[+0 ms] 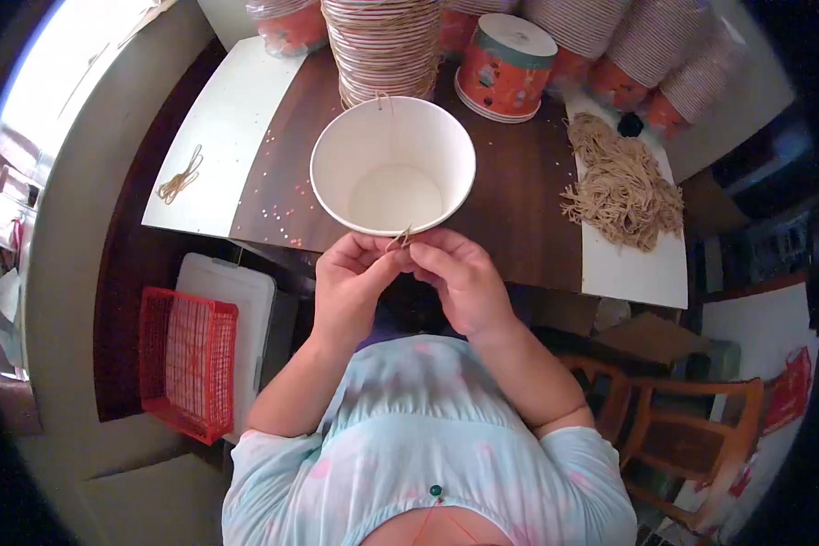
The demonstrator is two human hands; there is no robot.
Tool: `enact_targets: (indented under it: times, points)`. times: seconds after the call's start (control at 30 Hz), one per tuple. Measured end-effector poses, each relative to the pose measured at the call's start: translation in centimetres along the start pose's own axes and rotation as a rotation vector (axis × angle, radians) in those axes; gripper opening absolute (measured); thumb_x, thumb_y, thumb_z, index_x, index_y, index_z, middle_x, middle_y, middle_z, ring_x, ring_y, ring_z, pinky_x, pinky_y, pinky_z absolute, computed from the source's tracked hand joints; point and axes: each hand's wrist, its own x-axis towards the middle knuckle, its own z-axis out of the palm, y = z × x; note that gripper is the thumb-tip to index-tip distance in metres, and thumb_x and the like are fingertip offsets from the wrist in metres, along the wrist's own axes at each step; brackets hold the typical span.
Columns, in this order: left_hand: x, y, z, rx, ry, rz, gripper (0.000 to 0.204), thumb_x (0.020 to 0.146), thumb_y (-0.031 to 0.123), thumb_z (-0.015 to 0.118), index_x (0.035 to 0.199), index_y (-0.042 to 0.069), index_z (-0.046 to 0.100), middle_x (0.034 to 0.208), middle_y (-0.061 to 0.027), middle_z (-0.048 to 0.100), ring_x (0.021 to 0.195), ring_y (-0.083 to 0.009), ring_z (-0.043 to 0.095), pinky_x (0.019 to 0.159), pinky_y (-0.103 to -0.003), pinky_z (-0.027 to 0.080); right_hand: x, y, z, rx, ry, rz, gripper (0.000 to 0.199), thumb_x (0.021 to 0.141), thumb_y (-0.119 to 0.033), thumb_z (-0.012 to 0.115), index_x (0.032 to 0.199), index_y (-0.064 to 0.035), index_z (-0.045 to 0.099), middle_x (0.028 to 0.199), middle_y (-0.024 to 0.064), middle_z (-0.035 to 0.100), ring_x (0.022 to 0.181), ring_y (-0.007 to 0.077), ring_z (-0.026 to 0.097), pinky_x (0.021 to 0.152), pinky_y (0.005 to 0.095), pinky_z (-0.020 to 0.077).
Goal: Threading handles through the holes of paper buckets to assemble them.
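A white paper bucket [393, 168] stands at the table's near edge, its open top tilted towards me. At its near rim, my left hand [362, 271] and my right hand [460, 276] meet, fingers closed in a pinch. Between their fingertips is a thin tan cord [403, 238], its short ends sticking up against the rim. Most of the cord is covered by my fingers, so I cannot tell whether it is knotted. On the bucket's far rim, a small loop of similar cord [384, 97] shows.
Behind the bucket rises a tall stack of nested buckets [379, 50]. An upturned orange bucket [510, 68] and more stacks stand right of it. A heap of tan cords [623, 187] lies right, a small bundle [180, 177] left. Below are a red basket [187, 359] and a wooden chair [692, 428].
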Motion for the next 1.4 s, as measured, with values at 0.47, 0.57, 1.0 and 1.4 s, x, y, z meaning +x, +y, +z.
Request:
enact_targets:
  times: [0.47, 0.57, 1.0, 1.4]
  points:
    - [-0.6, -0.8, 0.4, 0.467, 0.065, 0.307, 0.013, 0.083, -0.005, 0.060, 0.096, -0.005, 0.060, 0.088, -0.0080, 0.065, 0.079, -0.0121, 0.063, 0.073, -0.024, 0.051, 0.5, 1.0, 0.1, 0.397, 0.017, 0.186, 0.014, 0.085, -0.022, 0.060, 0.096, -0.0149, 0.065, 0.091, -0.0024, 0.066, 0.081, 0.0093, 0.059, 0.071, 0.0250, 0.0418]
    - [-0.6, -1.1, 0.5, 0.544, 0.059, 0.400, 0.016, 0.081, -0.005, 0.062, 0.097, -0.006, 0.060, 0.089, -0.0083, 0.065, 0.080, -0.0124, 0.063, 0.073, -0.023, 0.051, 0.6, 1.1, -0.1, 0.396, 0.027, 0.171, 0.013, 0.085, -0.021, 0.061, 0.095, -0.0150, 0.066, 0.090, -0.0029, 0.066, 0.081, 0.0085, 0.059, 0.070, 0.0240, 0.0420]
    - [-0.7, -0.3, 0.0, 0.927, 0.072, 0.579, 0.010, 0.081, -0.002, 0.063, 0.091, -0.004, 0.063, 0.082, -0.0075, 0.066, 0.077, -0.0109, 0.062, 0.070, -0.022, 0.049, 0.3, 1.9, -0.5, 0.343, 0.096, 0.141, 0.020, 0.088, -0.021, 0.052, 0.099, -0.0084, 0.063, 0.090, 0.0009, 0.065, 0.078, 0.0092, 0.057, 0.070, 0.0251, 0.0427]
    - [-0.6, 0.2, -0.6, 0.477, 0.045, 0.247, 0.009, 0.085, 0.000, 0.060, 0.091, -0.006, 0.063, 0.084, -0.0090, 0.066, 0.074, -0.0124, 0.063, 0.068, -0.023, 0.051, 1.4, 0.9, -0.3, 0.221, 0.035, 0.168, 0.018, 0.082, -0.031, 0.061, 0.086, -0.0140, 0.067, 0.078, -0.0045, 0.064, 0.068, 0.0068, 0.053, 0.064, 0.0224, 0.0387]
